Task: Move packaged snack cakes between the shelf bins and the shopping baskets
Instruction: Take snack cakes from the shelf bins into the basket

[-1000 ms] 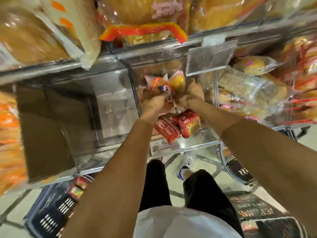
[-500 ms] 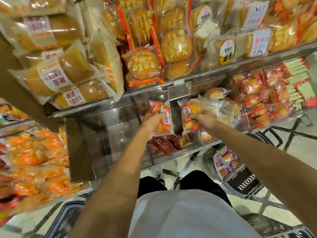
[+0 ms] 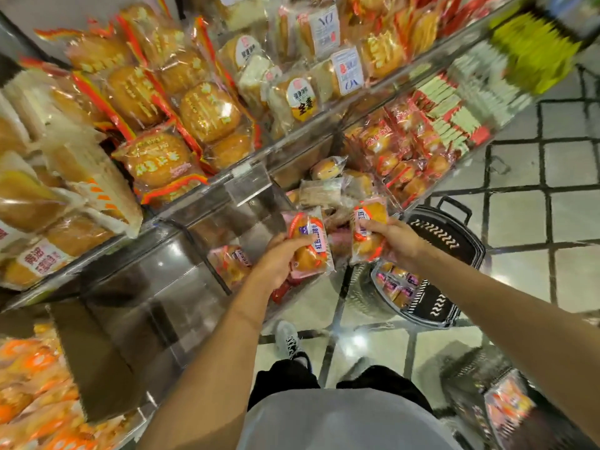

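While hands point(image 3: 281, 262) point(image 3: 398, 241) pinch crinkly packets point(image 3: 310, 243) point(image 3: 368, 232), clear bins point(image 3: 181, 274)

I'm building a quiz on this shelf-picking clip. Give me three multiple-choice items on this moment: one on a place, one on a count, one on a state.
1. Where does the black basket stand?
A. on the floor under the right hand
B. on the top shelf
C. on the person's arm

2. How many snack cake packs are held in the hands?
A. none
B. two
C. four

3. What is the left hand doing?
A. hanging idle
B. pressing flat on the shelf
C. gripping a pack

Key: 1 A, the basket sits on the tiled floor below the right hand. 2 B, the left pack and the right pack, one per hand. 3 C, its fingers curl round the left pack.
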